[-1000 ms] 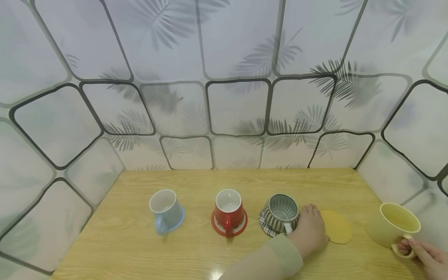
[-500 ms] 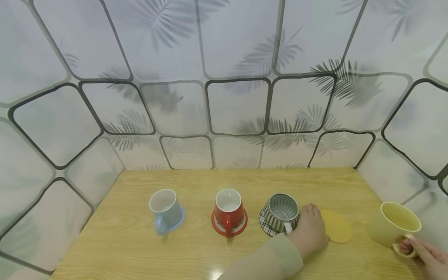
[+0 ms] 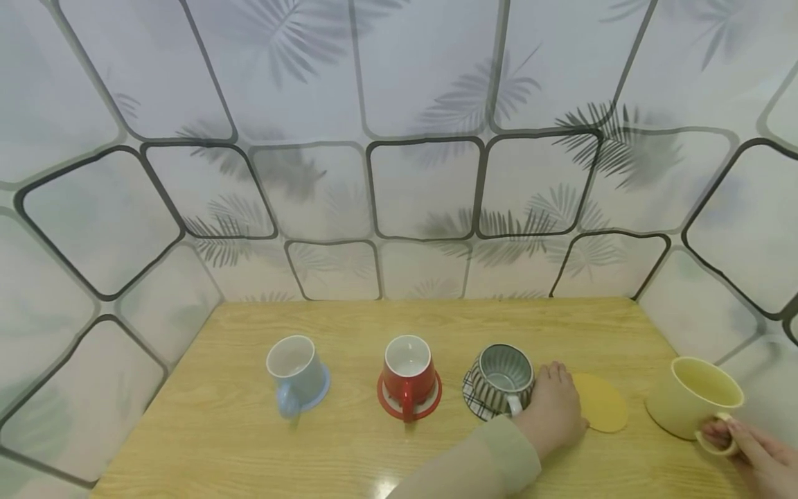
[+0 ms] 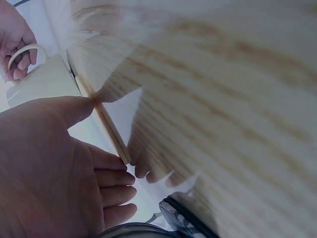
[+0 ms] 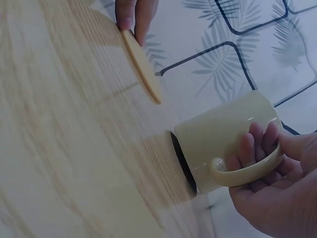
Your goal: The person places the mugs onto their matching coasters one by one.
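My right hand [image 3: 757, 450] grips the handle of a pale yellow mug [image 3: 692, 395] at the right end of the wooden table. A dark band lies under the mug's base [image 5: 183, 163] in the right wrist view; I cannot tell whether it touches the tabletop. Left of the mug lies a flat yellow coaster [image 3: 601, 402]. My left hand [image 3: 551, 409] is at its left side, thumb and forefinger holding its edge, the other fingers nearly straight. Close beside this hand, a striped grey mug [image 3: 492, 384] stands on a checked coaster [image 3: 476, 409].
A red mug [image 3: 408, 378] stands on a red-rimmed coaster [image 3: 430, 409], left of the striped mug. Farther left is a light blue mug [image 3: 296, 374] on a blue coaster [image 3: 324, 388]. Patterned walls [image 3: 424, 187] border the wooden table [image 3: 349, 457] at the back and sides.
The pale yellow mug and my right hand have shifted slightly left. My left hand and the yellow coaster stay where they were.
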A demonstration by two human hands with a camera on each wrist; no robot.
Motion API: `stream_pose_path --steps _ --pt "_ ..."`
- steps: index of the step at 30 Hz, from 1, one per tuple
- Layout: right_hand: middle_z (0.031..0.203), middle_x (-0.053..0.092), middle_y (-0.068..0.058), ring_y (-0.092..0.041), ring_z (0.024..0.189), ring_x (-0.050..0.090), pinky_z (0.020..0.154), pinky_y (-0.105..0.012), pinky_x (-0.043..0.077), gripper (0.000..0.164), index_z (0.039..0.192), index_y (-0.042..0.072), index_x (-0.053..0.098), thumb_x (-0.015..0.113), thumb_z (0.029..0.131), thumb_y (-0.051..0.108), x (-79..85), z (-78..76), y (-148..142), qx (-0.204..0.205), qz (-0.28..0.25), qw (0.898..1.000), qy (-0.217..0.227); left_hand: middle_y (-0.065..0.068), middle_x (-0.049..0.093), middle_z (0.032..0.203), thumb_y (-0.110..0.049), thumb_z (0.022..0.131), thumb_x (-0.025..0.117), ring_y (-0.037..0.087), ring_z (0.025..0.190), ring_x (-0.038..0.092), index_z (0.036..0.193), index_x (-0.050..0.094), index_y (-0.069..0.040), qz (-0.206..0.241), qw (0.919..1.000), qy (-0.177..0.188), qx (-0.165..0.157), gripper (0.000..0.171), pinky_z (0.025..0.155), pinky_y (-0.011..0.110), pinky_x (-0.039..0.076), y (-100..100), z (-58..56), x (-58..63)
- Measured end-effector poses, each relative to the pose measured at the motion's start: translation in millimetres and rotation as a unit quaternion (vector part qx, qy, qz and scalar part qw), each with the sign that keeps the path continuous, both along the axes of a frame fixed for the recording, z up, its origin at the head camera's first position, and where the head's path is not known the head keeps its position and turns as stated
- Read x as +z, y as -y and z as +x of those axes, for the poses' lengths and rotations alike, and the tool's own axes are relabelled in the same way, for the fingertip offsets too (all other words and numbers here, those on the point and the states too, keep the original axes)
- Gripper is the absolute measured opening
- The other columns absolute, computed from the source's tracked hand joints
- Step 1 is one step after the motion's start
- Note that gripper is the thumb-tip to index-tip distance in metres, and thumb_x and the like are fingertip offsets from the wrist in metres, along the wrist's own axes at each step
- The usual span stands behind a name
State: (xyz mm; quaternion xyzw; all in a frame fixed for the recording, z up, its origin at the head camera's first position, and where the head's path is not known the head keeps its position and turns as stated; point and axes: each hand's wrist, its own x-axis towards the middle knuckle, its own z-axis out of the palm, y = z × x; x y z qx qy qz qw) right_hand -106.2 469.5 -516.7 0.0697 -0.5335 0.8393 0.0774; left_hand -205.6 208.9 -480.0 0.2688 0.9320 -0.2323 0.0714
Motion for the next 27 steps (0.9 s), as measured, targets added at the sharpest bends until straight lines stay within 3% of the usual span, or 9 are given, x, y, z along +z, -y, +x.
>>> stream_pose_path --steps 10,14,19,24,27 --pt "0.114 0.082 -0.012 -0.016 0.107 0.080 0.089 -0.016 0.062 0.052 0.115 -0.006 0.076 0.023 0.115 0.000 -4.2 -5.3 7 0.060 -0.047 0.994 -0.076 -0.018 0.026 0.172 -0.079 0.102 0.029 -0.001 0.162 0.020 0.166 0.027 -0.039 -0.004 1.0000 0.001 0.003 0.075 0.132 0.021 0.021 -1 -0.3 0.3" --pt "0.114 0.082 -0.013 -0.016 0.108 0.079 0.090 -0.016 0.061 0.052 0.115 -0.007 0.075 0.023 0.114 -0.002 0.1 -5.0 13 0.056 -0.048 0.994 -0.082 -0.018 0.025 0.172 -0.079 0.102 0.029 -0.001 0.162 0.019 0.165 0.027 -0.039 -0.004 1.0000 0.004 0.005 0.075 0.133 0.022 0.020 -3 -0.2 -2.1" --pt "0.109 0.083 -0.007 -0.011 0.104 0.079 0.086 -0.012 0.059 0.052 0.110 -0.003 0.077 0.026 0.115 0.000 6.8 -2.4 21 0.017 -0.014 0.998 -0.056 -0.018 0.025 0.173 -0.079 0.102 0.028 -0.001 0.162 0.019 0.166 0.027 -0.039 -0.008 1.0000 0.002 0.002 0.075 0.132 0.022 0.021 -3 -1.0 -2.2" --pt "0.100 0.083 0.006 -0.001 0.094 0.077 0.077 -0.009 0.057 0.044 0.102 0.009 0.079 0.038 0.115 0.010 15.3 -0.7 25 -0.044 0.062 0.996 0.035 -0.019 0.024 0.173 -0.079 0.102 0.027 -0.001 0.162 0.019 0.165 0.026 -0.040 -0.010 0.9999 0.002 0.005 0.074 0.133 0.022 0.020 -3 0.0 -2.0" --pt "0.102 0.083 0.003 -0.004 0.095 0.078 0.079 -0.011 0.060 0.043 0.105 0.007 0.080 0.038 0.115 0.008 16.1 -0.6 28 -0.034 0.051 0.998 0.026 -0.019 0.024 0.173 -0.079 0.102 0.027 -0.001 0.162 0.018 0.166 0.025 -0.040 -0.012 0.9999 0.005 0.006 0.075 0.133 0.022 0.019 -3 -0.1 -1.3"
